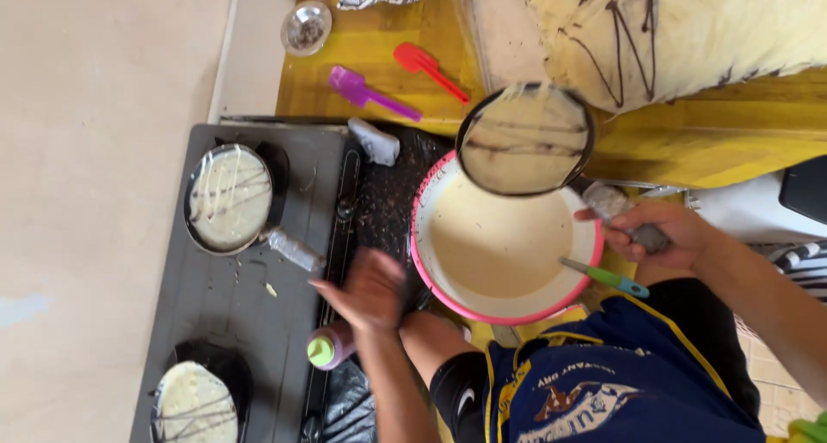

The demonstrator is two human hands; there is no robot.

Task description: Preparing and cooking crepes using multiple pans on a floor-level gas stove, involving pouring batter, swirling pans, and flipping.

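My right hand (668,233) grips the foil-wrapped handle of a small black pan (524,140). The pan holds pale batter streaked with dark lines and hangs over a pink-rimmed bowl of batter (500,245). A green-handled utensil (607,278) rests in the bowl. My left hand (369,290) is blurred, fingers spread, hovering over the gap between the stove and the bowl, just above a squeeze bottle (327,348) with a green cap. It holds nothing.
A grey stove (258,322) carries two more pans with streaked batter (229,197) (194,404). On the yellow counter (689,141) lie a purple spatula (370,92), a red spatula (428,68), a small glass bowl (306,27) and a stack of finished crepes (680,29).
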